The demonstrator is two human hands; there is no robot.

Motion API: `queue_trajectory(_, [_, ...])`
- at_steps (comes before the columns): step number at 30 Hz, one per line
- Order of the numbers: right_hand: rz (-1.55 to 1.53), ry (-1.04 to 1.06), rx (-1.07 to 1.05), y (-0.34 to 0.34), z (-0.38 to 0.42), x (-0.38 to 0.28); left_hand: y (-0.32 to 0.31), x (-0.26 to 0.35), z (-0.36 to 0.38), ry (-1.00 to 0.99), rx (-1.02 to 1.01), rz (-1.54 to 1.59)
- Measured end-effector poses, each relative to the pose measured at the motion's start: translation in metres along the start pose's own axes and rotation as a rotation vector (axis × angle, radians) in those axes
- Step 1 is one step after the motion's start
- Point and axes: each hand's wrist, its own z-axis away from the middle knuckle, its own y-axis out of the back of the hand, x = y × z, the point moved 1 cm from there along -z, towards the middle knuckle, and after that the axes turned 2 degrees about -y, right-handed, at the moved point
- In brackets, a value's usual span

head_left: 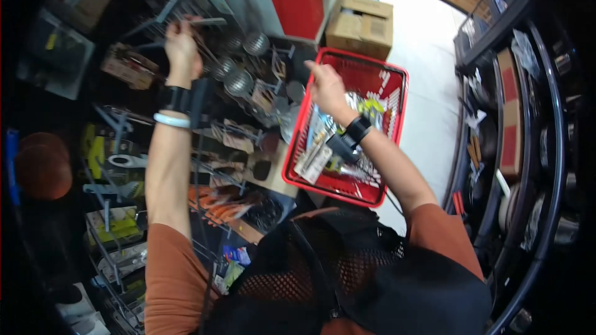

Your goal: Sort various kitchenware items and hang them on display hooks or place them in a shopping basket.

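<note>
My left hand (181, 46) is raised at the rack on the upper left, its fingers closed around a thin, light-coloured utensil handle (210, 22). Just right of it hang metal ladles and strainers (238, 80). Over the upper left part of a red shopping basket (397, 71) is my right hand (328, 87), fingers apart and holding nothing. Packaged items lie inside the basket, among them a white carded pack (313, 162) and something yellow-green (371, 108).
A cardboard box (360, 25) stands beyond the basket. Hooks with orange-handled utensils (220, 208) and green packs (93, 155) line the left side. At the right is a dark metal shelf (555, 118) holding pans and boxes. A pale floor (425, 43) runs between.
</note>
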Motion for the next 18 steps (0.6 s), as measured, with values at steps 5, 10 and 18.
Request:
queue_trajectory(5, [0.273, -0.471, -0.143, 0.042, 0.089, 0.127, 0.010, -0.014, 0.018, -0.059, 0.040, -0.302])
queue_trajectory(10, [0.263, -0.691, -0.405, 0.037, 0.152, 0.148, 0.011, -0.009, 0.080, -0.030, 0.133, -0.428])
queue_trajectory(18, [0.169, -0.992, -0.665, -0.041, 0.185, 0.155, 0.032, 0.001, 0.197, 0.505, -0.466, -0.499])
